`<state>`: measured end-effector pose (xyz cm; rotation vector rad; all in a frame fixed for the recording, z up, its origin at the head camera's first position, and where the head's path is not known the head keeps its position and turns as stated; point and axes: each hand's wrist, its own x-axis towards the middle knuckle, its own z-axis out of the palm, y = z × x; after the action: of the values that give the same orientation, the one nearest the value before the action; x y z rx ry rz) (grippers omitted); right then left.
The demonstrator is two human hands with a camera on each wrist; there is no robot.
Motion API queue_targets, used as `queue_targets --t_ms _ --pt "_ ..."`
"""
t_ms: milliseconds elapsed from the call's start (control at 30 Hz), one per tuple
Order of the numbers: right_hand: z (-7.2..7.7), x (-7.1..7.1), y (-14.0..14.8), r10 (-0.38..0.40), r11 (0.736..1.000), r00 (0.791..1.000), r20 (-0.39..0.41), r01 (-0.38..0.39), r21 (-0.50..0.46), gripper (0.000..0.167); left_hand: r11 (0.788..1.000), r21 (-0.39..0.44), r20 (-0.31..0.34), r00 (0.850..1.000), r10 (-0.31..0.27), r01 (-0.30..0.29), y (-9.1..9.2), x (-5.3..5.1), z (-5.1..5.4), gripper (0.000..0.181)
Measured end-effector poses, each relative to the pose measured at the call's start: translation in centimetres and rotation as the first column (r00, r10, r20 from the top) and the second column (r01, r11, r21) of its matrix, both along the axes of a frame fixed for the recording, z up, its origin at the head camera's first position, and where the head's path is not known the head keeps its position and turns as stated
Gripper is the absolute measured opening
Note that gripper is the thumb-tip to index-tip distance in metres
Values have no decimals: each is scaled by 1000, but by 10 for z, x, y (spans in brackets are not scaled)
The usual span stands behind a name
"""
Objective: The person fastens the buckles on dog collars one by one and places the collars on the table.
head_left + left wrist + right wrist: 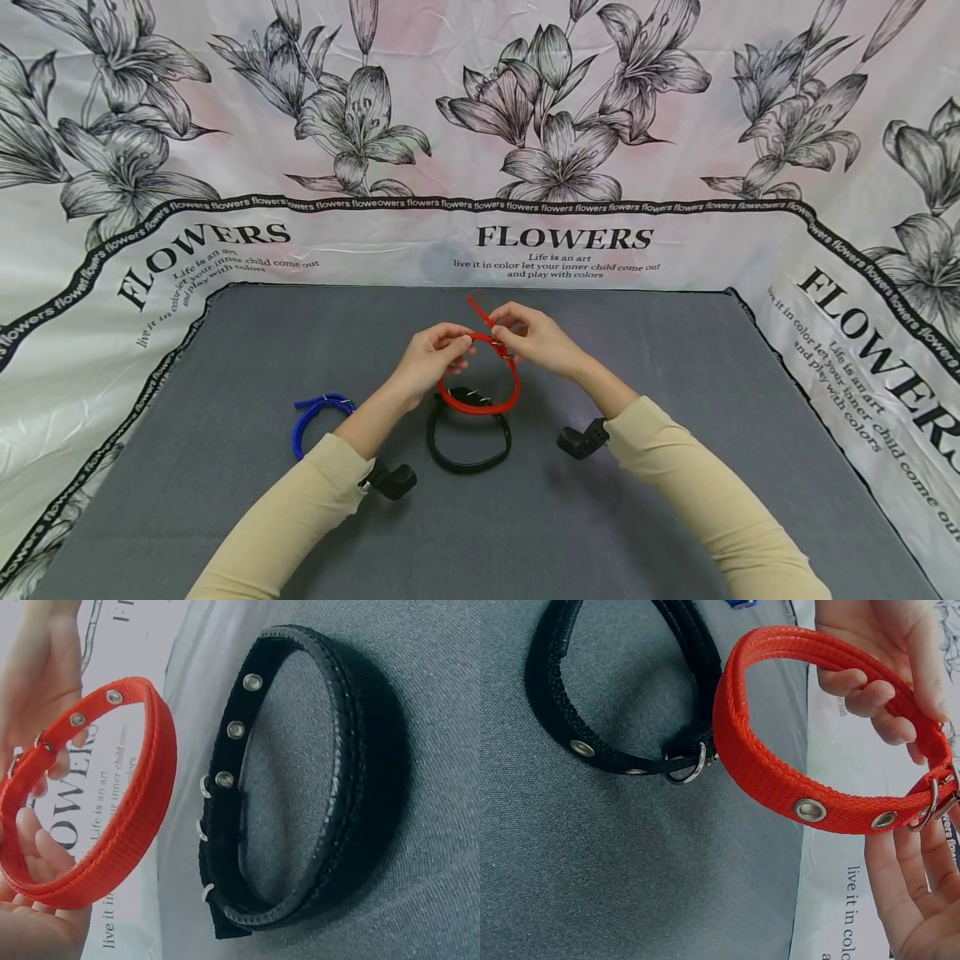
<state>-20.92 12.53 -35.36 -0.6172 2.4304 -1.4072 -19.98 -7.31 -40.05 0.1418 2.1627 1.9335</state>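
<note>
A red pet collar (pixel 480 409), buckled into a loop, is held up off the table by both hands. My left hand (pixel 431 357) pinches the band on its left side, close to the buckle. My right hand (pixel 536 337) pinches the strap by the buckle, and the strap's free end points up and to the left. In the right wrist view the red collar (pixel 739 742) shows metal eyelets and a D-ring beside the buckle. Below it a black collar (pixel 468 468) lies on the table, also looped; its eyelets and rings show in the left wrist view.
A blue collar (pixel 300 429) lies on the grey tabletop (pixel 645 533), partly hidden behind the left forearm. Black wrist cameras sit at both cuffs. A white flower-printed cloth (pixel 390 242) rises behind the table and along its sides.
</note>
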Motion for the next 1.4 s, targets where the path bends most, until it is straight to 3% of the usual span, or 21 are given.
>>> queue_targets --t_ms 133,367,433,767,1133,1400 --pt "1 0 0 19 1000 1000 7 -19 -1 23 1000 23 10 1000 11 -11 1 2 5 25" --pt "-25 -20 5 36 999 999 38 -36 -6 25 995 89 12 999 50 -51 3 0 2 22" --pt "-26 -20 6 34 999 999 37 -34 -12 25 994 89 15 998 55 -56 3 0 2 22" --pt "-32 -20 9 28 999 997 77 -25 -33 24 999 28 33 999 40 -41 2 -1 -2 24" --pt "-27 -20 7 -54 995 997 48 58 -82 31 999 -37 68 998 -6 8 8 -1 -2 28" --pt "-29 -21 6 -73 990 996 56 79 -120 31 996 -82 45 999 23 -19 12 1 -2 21"
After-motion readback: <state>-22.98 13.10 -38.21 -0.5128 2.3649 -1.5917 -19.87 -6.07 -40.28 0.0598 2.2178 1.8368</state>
